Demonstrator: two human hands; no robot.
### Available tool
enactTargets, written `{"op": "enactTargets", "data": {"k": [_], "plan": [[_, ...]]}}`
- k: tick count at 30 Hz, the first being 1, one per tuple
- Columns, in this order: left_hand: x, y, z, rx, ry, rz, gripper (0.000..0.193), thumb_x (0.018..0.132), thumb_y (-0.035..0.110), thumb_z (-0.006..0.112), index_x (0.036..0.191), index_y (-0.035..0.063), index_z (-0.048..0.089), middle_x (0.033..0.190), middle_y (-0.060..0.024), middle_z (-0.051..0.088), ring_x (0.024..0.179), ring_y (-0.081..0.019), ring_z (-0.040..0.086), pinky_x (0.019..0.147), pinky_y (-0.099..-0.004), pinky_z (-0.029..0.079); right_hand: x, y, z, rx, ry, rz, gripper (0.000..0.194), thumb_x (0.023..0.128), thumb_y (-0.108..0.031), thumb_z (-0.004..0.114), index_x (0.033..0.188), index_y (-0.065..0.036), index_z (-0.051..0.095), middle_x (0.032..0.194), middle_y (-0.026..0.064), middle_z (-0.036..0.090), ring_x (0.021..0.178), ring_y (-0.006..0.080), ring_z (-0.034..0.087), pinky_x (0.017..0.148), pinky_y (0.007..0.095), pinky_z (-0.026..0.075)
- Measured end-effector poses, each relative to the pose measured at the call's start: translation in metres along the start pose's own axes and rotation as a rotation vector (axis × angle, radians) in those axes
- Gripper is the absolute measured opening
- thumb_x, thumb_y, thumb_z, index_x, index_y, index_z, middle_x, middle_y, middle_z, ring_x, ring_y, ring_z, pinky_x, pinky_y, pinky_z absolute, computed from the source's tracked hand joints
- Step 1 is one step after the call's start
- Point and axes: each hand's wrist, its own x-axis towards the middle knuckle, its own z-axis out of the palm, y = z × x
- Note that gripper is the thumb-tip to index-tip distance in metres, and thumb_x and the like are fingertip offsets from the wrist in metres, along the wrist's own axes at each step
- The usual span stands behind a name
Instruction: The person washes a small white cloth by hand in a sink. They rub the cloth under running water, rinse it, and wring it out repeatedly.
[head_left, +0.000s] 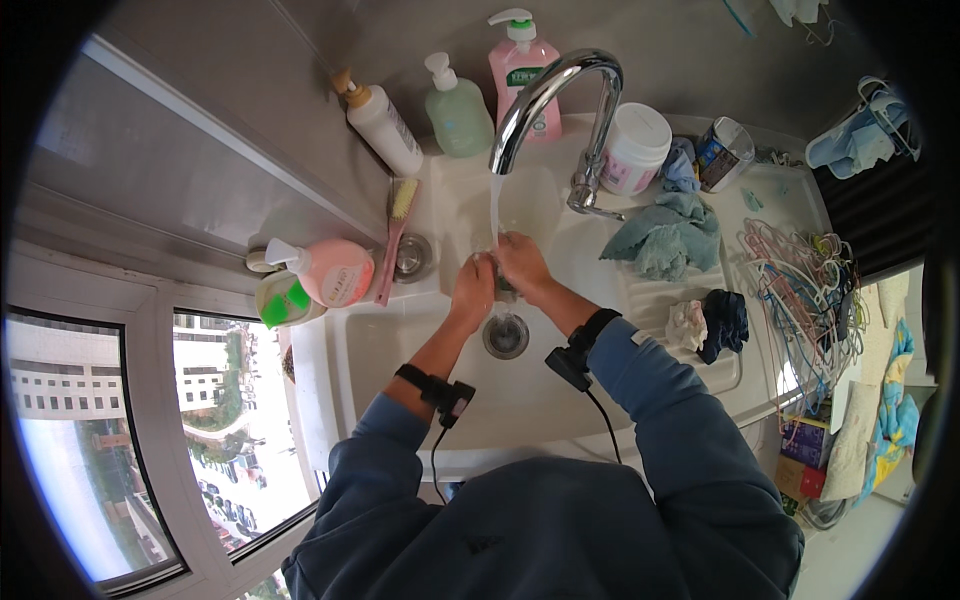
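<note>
Under a running chrome tap (559, 82), my left hand (474, 291) and my right hand (523, 264) meet with fingers curled inward. The stream of water (495, 206) falls onto the fingers. Something small and wet shows between and just below them, but it is too covered to name, and which hand has hold of it is unclear. Both hands are above the white sink basin (397, 375), a little beyond the metal drain strainer (506, 335). A strap with a small black device and cable sits on each forearm.
Several pump bottles (459, 112) line the back and left. A pink-handled brush (395, 244) lies left of the basin. On the right are a white-lidded tub (637, 146), a teal cloth (667, 232), dark fabric (724, 325) and a heap of wire hangers (806, 292).
</note>
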Motion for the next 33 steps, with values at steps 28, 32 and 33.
{"op": "enactTargets", "data": {"k": [28, 32, 33], "plan": [[-0.034, 0.01, 0.008, -0.07, 0.117, -0.141, 0.049, 0.084, 0.034, 0.07, 0.123, 0.0074, 0.056, 0.112, -0.0072, 0.057, 0.098, -0.0144, 0.054, 0.081, -0.0271, 0.044, -0.005, -0.016, -0.055, 0.381, 0.3, -0.065, 0.023, 0.097, -0.021, 0.049, 0.099, -0.005, 0.065, 0.089, 0.0027, 0.062, 0.081, 0.0147, 0.057, 0.072, 0.0277, 0.045], [-0.029, -0.005, 0.027, -0.557, 0.155, -0.28, 0.057, 0.085, 0.047, 0.064, 0.122, 0.0045, 0.057, 0.109, -0.0071, 0.059, 0.1, -0.0162, 0.056, 0.082, -0.0267, 0.044, -0.005, -0.03, -0.047, 0.732, 0.178, 0.192, 0.019, 0.096, -0.02, 0.05, 0.098, -0.006, 0.063, 0.087, 0.0022, 0.06, 0.086, 0.0126, 0.056, 0.073, 0.0272, 0.046], [-0.026, -0.008, 0.029, -0.784, 0.094, -0.286, 0.054, 0.086, 0.047, 0.062, 0.119, 0.0045, 0.058, 0.105, -0.0061, 0.059, 0.098, -0.0163, 0.056, 0.081, -0.027, 0.045, -0.006, -0.029, -0.043, 0.775, 0.175, 0.21, 0.018, 0.096, -0.02, 0.051, 0.098, -0.006, 0.063, 0.089, 0.0024, 0.061, 0.087, 0.0127, 0.056, 0.074, 0.0272, 0.047]]}}
